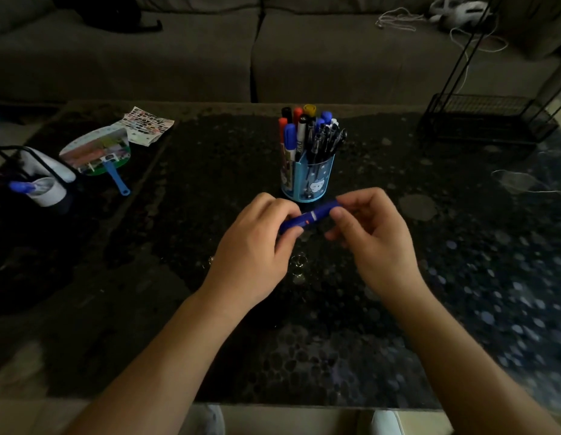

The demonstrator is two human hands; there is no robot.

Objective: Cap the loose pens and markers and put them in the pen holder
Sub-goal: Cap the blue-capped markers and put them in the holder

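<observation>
Both hands pinch one blue marker (pixel 307 217) level over the table (pixel 210 309): left hand (pixel 257 246) on barrel, right hand (pixel 371 229) on cap end. Cap looks nearly seated. Just beyond the grip, pen holder (pixel 307 180) already packed. No other loose pens visible; probably last one, drop-in remaining.

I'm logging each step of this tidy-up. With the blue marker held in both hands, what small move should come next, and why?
Probably press the cap fully home. The left hand grips the blue marker by its barrel, the right hand holds the cap end, and a pale band shows at the join. Then it can go into the pen holder just behind.
</observation>
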